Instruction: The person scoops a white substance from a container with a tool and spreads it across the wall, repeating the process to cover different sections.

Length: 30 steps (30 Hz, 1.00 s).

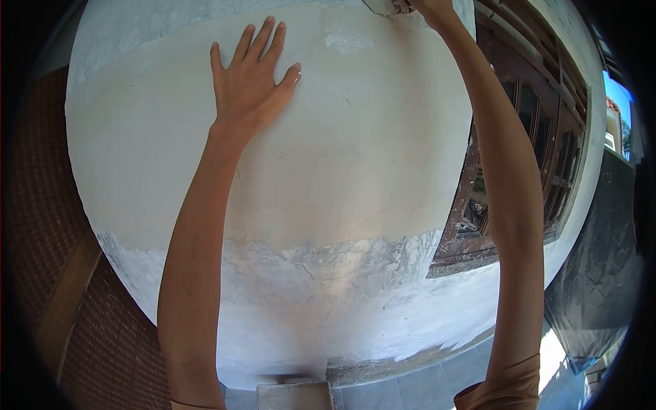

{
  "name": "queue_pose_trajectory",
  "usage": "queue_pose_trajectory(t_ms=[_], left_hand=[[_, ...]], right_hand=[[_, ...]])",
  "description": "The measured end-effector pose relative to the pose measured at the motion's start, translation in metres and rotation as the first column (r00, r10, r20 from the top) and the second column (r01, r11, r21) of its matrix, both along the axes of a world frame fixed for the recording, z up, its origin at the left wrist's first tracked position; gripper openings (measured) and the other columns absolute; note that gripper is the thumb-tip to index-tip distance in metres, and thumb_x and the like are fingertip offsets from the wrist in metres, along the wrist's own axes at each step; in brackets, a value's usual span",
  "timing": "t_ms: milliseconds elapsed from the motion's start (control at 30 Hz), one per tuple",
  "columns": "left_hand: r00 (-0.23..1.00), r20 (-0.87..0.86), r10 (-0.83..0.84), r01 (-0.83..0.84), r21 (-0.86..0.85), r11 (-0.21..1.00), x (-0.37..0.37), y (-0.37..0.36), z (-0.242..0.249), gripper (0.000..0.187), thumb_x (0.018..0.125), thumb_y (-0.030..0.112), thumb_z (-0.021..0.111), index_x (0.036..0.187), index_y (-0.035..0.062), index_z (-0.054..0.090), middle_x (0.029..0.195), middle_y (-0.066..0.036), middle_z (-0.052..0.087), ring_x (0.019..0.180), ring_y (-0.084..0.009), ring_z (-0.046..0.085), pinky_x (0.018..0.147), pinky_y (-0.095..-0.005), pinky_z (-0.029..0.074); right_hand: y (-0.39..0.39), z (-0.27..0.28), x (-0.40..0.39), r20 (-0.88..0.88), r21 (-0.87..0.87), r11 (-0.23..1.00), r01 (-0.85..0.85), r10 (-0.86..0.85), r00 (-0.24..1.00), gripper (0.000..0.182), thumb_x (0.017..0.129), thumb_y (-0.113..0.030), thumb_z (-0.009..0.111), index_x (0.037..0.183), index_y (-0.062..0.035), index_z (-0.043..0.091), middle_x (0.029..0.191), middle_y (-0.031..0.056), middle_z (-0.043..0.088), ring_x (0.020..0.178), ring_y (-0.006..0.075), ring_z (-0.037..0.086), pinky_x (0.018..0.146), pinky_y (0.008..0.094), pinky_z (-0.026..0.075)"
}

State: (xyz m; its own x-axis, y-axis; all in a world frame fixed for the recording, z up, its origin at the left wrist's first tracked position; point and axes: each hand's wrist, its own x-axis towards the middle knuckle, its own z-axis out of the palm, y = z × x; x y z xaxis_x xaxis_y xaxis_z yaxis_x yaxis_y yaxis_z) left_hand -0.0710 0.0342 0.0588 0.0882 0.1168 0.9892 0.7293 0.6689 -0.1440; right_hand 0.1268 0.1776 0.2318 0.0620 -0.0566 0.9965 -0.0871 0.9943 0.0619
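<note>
My left hand (254,85) lies flat against a pale plastered wall (328,157), its fingers spread and a white smear on the thumb. At the top edge my right hand (434,8) is partly cut off by the frame. It seems closed on a putty knife (378,5), of which only part of a greyish blade shows, close against the wall. A rough whitish patch (348,41) marks the wall between the hands. Lower down, the smooth beige surface gives way to a rough white band (328,266).
A brown wooden window frame (451,242) with panes is to the right, behind my right arm. Woven brown panelling (113,335) stands at left. Below are grey floor tiles (372,396) and a box-like object (294,396). Dark sheeting (594,273) hangs at far right.
</note>
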Motion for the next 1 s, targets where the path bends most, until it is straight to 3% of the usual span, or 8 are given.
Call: queue_pose_trajectory(t_ms=[133, 200, 300, 433, 533, 733, 867, 1000], left_hand=[[1.0, -0.014, 0.001, -0.001, 0.005, 1.0, -0.002, 0.001, 0.0, 0.064, 0.099, 0.043, 0.048, 0.157, 0.0272, 0.026, 0.163, 0.005, 0.025, 0.149, -0.0187, 0.024, 0.121, -0.0602, 0.007], [1.0, -0.019, -0.002, 0.002, 0.003, 1.0, -0.002, 0.0, 0.0, 0.064, 0.099, 0.044, 0.048, 0.157, 0.0272, 0.025, 0.163, 0.005, 0.025, 0.15, -0.0186, 0.024, 0.121, -0.0603, 0.007], [1.0, -0.025, 0.012, -0.012, -0.002, 1.0, -0.003, 0.002, 0.001, 0.065, 0.099, 0.045, 0.047, 0.157, 0.0272, 0.024, 0.163, 0.005, 0.024, 0.15, -0.0187, 0.023, 0.121, -0.0605, 0.006], [1.0, -0.002, 0.01, -0.01, -0.003, 1.0, -0.002, 0.003, 0.0, 0.065, 0.1, 0.045, 0.047, 0.158, 0.0278, 0.022, 0.163, 0.005, 0.024, 0.15, -0.0187, 0.023, 0.121, -0.0609, 0.006], [1.0, -0.017, -0.007, 0.007, 0.002, 1.0, -0.003, 0.003, 0.0, 0.065, 0.1, 0.045, 0.047, 0.158, 0.0287, 0.022, 0.163, 0.006, 0.023, 0.15, -0.0185, 0.023, 0.121, -0.061, 0.006], [1.0, -0.017, 0.02, -0.02, -0.015, 1.0, -0.005, 0.0, 0.001, 0.064, 0.1, 0.045, 0.046, 0.158, 0.0297, 0.022, 0.164, 0.006, 0.023, 0.15, -0.0184, 0.023, 0.121, -0.061, 0.006], [0.999, -0.013, 0.035, -0.035, -0.021, 0.999, -0.006, -0.001, 0.002, 0.064, 0.1, 0.046, 0.046, 0.158, 0.03, 0.022, 0.164, 0.006, 0.023, 0.15, -0.0182, 0.023, 0.12, -0.0612, 0.007], [0.998, -0.055, 0.013, -0.015, -0.04, 0.999, -0.011, -0.007, 0.006, 0.062, 0.101, 0.044, 0.046, 0.157, 0.0279, 0.024, 0.163, 0.004, 0.024, 0.149, -0.0204, 0.024, 0.12, -0.0595, 0.011]], right_hand=[[-0.014, -0.024, -0.001, 0.24, -0.094, 0.988, -0.126, 0.146, 0.96, 0.027, 0.099, -0.007, 0.055, 0.123, -0.0023, 0.064, 0.078, 0.0136, 0.069, 0.057, 0.0102, 0.056, 0.05, 0.0283, 0.047], [-0.012, -0.04, -0.009, 0.323, -0.036, 0.998, -0.044, 0.053, 0.945, 0.024, 0.099, -0.009, 0.056, 0.12, -0.0024, 0.066, 0.079, 0.0123, 0.069, 0.06, 0.0101, 0.055, 0.052, 0.0277, 0.043], [0.022, -0.043, -0.014, 0.179, 0.131, 0.991, 0.01, -0.033, 0.983, 0.023, 0.098, -0.009, 0.057, 0.117, -0.0023, 0.067, 0.076, 0.0106, 0.068, 0.058, 0.0109, 0.055, 0.051, 0.0292, 0.044], [0.035, -0.046, 0.023, -0.189, -0.179, 0.981, -0.075, 0.04, 0.981, 0.023, 0.098, -0.009, 0.057, 0.117, -0.0019, 0.067, 0.069, 0.0093, 0.065, 0.051, 0.0113, 0.055, 0.045, 0.0307, 0.044], [0.021, -0.053, 0.026, -0.226, -0.169, 0.971, -0.17, 0.129, 0.965, 0.023, 0.098, -0.009, 0.057, 0.118, -0.0013, 0.067, 0.068, 0.0088, 0.064, 0.05, 0.0109, 0.055, 0.043, 0.0302, 0.043], [0.01, -0.073, -0.021, 0.042, -0.117, 0.991, -0.065, 0.071, 0.997, 0.028, 0.095, -0.006, 0.059, 0.121, 0.0018, 0.065, 0.076, 0.0129, 0.068, 0.058, 0.0142, 0.06, 0.053, 0.0319, 0.048], [0.036, -0.072, 0.009, -0.153, -0.217, 0.967, -0.133, 0.1, 0.983, 0.027, 0.096, -0.005, 0.057, 0.121, -0.0001, 0.066, 0.073, 0.0106, 0.067, 0.056, 0.0123, 0.058, 0.051, 0.0313, 0.048], [0.052, -0.069, 0.044, -0.289, -0.263, 0.965, -0.019, -0.06, 0.956, 0.025, 0.095, -0.007, 0.059, 0.118, -0.0016, 0.067, 0.072, 0.0096, 0.066, 0.055, 0.0121, 0.058, 0.05, 0.0309, 0.047]])
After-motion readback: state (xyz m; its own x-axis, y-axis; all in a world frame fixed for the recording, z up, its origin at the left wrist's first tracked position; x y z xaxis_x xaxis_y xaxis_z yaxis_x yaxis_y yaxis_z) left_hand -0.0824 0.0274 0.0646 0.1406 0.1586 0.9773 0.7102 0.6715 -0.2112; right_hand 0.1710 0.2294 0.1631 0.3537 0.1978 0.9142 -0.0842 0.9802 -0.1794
